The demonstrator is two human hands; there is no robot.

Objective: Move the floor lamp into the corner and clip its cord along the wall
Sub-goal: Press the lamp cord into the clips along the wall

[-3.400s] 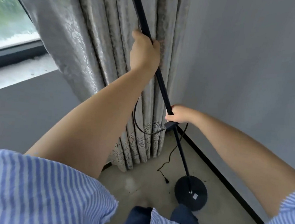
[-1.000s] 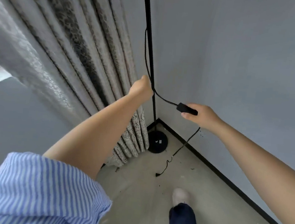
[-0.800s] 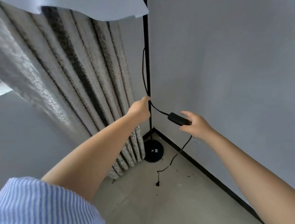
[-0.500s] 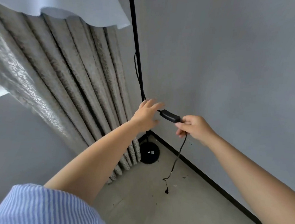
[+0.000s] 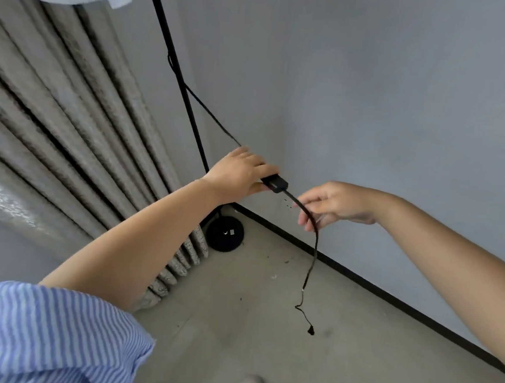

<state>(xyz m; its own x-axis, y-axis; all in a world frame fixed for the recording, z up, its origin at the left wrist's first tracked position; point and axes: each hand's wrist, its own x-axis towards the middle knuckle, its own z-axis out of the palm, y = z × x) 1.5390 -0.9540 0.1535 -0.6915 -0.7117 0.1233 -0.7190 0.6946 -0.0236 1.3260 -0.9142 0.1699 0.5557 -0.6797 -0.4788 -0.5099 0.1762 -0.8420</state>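
Hands (image 5: 240,175): two; cord (image 5: 313,248): one.

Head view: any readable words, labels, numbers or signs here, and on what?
None can be read.
Lamp base: a small white sticker and a pale mark beside it, both too small and blurred to read.
Inline switch on the cord: no marking visible.

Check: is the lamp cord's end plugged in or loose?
Loose: the cord hangs from the right hand, its end dangling free above the floor.
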